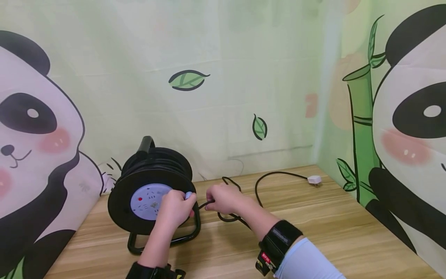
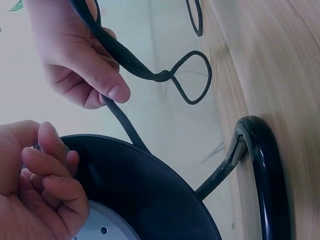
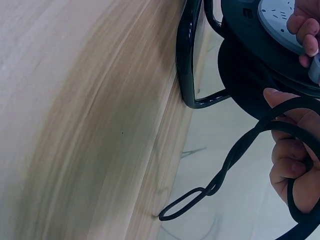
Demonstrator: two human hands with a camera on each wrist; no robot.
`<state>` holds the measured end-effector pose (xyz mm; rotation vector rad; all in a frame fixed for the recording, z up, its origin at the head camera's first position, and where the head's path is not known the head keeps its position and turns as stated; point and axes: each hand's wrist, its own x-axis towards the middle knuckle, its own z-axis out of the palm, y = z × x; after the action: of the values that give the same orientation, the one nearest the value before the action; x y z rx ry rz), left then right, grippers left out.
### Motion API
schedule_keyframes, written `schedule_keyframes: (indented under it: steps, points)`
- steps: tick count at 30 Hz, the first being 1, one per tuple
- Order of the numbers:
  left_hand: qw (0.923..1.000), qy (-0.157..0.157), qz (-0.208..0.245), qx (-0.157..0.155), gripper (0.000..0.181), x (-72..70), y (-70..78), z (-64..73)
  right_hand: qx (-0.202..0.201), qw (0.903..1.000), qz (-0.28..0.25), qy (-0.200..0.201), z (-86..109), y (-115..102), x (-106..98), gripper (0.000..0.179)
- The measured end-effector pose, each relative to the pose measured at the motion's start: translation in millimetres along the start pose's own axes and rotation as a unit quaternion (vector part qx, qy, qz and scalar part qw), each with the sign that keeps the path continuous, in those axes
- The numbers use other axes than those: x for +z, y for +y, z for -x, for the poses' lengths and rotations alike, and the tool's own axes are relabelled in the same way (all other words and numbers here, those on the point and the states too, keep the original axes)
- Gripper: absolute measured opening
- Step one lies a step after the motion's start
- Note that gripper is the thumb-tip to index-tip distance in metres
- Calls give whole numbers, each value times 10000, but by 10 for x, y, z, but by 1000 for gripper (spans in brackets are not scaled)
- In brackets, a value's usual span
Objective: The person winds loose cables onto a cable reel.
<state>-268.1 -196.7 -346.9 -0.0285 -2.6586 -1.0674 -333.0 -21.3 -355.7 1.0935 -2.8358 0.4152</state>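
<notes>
A black cable reel [image 1: 118, 207] stands on the table at left, its round face carrying a pale blue socket panel [image 1: 146, 203] with a red button. My left hand [image 1: 174, 211] is at the right edge of that face, fingers curled round a pale blue crank knob [image 1: 188, 195]. Just to the right, my right hand [image 1: 224, 198] pinches the black cable [image 2: 122, 120] between thumb and fingers, where it runs to the reel. Loose cable hangs from this hand in a twisted loop [image 3: 232, 160]. The left palm hides most of the knob.
Slack cable [image 1: 256, 190] curves over the wooden table [image 1: 348, 232] to a white plug [image 1: 314, 179] at the back right. The reel's black tube stand [image 1: 188, 237] juts forward at its base. A printed panda backdrop [image 1: 223, 128] closes off the back and sides.
</notes>
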Motion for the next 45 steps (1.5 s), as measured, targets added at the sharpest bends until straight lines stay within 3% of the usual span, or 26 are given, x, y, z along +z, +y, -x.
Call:
schedule_keyframes:
  steps: [11,21,32,37,45]
  points:
    - [10000,18,26,-47,37,-5,-8,3,293,9988,396,28,27,11,-62,28]
    - [10000,46,49,-53,38,-1,-29,3,497,9936,1001,-165,94,127,-260,19]
    - [10000,16,38,-12,39,15,-30,-4,1037,9841,1433,140,237,416,-487,17]
    - [10000,-39,78,-8,40,13,-26,2,1318,9804,1389,465,312,545,-573,9]
    - [9999,-34,102,-34,40,-11,-18,9,1563,9747,1322,895,436,806,-691,13]
